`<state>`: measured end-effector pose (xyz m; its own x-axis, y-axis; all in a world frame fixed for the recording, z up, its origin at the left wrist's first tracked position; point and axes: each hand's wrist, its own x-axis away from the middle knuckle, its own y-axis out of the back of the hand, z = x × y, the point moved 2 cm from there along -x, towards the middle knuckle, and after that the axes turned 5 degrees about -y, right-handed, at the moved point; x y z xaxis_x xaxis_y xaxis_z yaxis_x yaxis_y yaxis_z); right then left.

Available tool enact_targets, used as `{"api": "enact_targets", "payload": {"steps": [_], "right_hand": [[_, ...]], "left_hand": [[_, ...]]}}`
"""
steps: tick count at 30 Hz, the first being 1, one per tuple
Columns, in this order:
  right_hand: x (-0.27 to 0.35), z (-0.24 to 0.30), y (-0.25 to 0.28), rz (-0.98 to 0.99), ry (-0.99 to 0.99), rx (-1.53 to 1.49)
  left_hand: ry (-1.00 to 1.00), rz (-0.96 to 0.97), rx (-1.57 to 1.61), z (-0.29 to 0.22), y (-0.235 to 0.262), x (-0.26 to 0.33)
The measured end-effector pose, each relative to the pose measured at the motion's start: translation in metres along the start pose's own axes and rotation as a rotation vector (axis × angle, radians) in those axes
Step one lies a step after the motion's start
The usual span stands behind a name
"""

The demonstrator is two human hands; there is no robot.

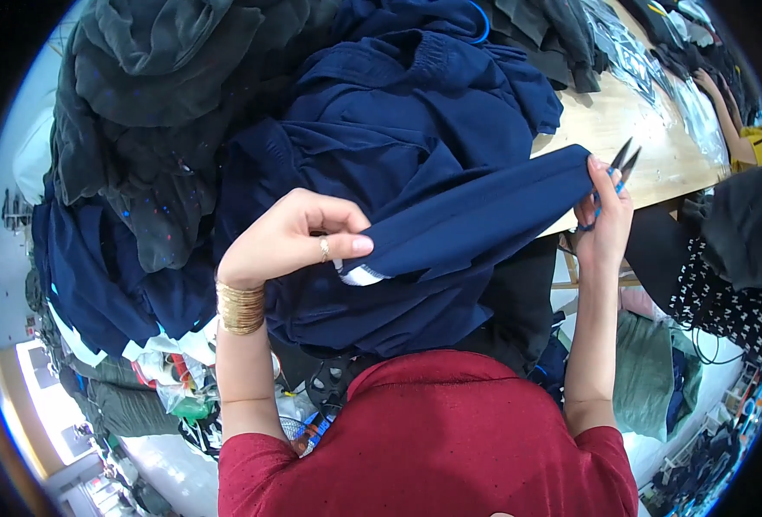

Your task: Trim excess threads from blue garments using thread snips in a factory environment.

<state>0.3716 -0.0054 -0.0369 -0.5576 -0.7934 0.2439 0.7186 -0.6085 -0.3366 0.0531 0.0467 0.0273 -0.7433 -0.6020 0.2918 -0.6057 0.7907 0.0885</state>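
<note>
One smooth navy garment (pixel 484 211); pointed snips (pixel 630 164) in right hand (pixel 606 220).

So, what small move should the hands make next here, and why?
I'd probably let the right hand ease off its end of the navy cloth while the left hand holds the other end, near the white patch. The right hand is pinching cloth and holding scissors that point away from it; freeing it should make turning them easier.
</note>
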Motion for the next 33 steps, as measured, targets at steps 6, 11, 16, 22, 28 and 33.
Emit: {"api": "enact_targets", "payload": {"steps": [6, 11, 16, 22, 28, 33], "right_hand": [[0.019, -0.001, -0.036, 0.171, 0.367, 0.711], [0.064, 0.013, -0.049, 0.344, 0.259, 0.705], [0.083, 0.023, -0.047, 0.364, 0.285, 0.666], [0.086, 0.028, -0.033, 0.395, 0.102, 0.583], [0.095, 0.029, -0.018, 0.451, 0.122, 0.446], [0.097, 0.028, -0.014, 0.493, 0.03, 0.414]], "left_hand": [[-0.073, -0.212, 0.333, 0.003, -0.016, -0.011], [-0.076, -0.245, 0.575, 0.009, -0.034, -0.02], [-0.158, -0.248, 0.755, 0.006, -0.064, -0.032], [-0.179, -0.273, 0.84, 0.001, -0.081, -0.046], [-0.28, -0.342, 0.84, -0.006, -0.099, -0.053], [-0.233, -0.294, 0.966, -0.004, -0.107, -0.056]]}}
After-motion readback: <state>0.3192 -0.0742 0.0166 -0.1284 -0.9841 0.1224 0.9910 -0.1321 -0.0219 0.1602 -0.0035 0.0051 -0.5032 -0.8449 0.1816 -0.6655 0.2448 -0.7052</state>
